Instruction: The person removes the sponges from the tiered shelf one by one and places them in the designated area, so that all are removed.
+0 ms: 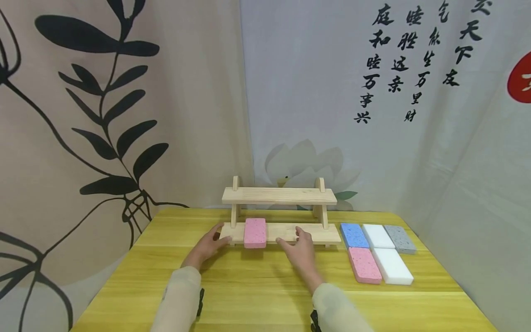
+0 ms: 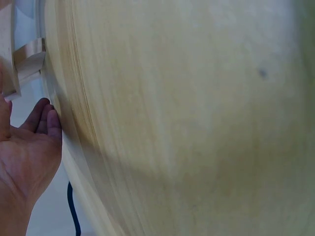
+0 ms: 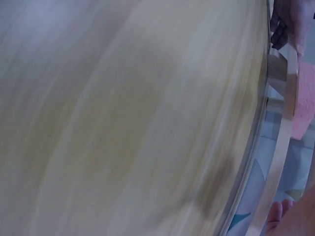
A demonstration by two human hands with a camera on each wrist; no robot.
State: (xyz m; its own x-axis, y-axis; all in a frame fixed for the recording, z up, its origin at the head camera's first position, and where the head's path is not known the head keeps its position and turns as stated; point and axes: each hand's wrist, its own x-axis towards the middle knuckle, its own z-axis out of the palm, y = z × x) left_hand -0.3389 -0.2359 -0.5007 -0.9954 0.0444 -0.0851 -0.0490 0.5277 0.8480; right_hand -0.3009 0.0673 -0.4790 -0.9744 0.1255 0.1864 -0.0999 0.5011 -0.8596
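Note:
A two-tier wooden rack (image 1: 275, 196) stands on the table near the back. A pink sponge (image 1: 255, 233) lies across the left part of its lower shelf. My left hand (image 1: 209, 244) holds the left end of that shelf, the thumb at the front edge and the fingers round the end. To the right of the sponge, my right hand (image 1: 299, 251) is at the shelf's front edge with thumb and forefinger spread apart and nothing between them. The right wrist view catches the pink sponge (image 3: 305, 103) on the shelf edge-on.
Right of the rack, a blue sponge (image 1: 354, 235), two white sponges (image 1: 392, 266), a grey sponge (image 1: 400, 239) and another pink sponge (image 1: 364, 265) lie in two rows on the wooden table (image 1: 249, 295). Printed cloth (image 1: 199, 115) hangs behind the table.

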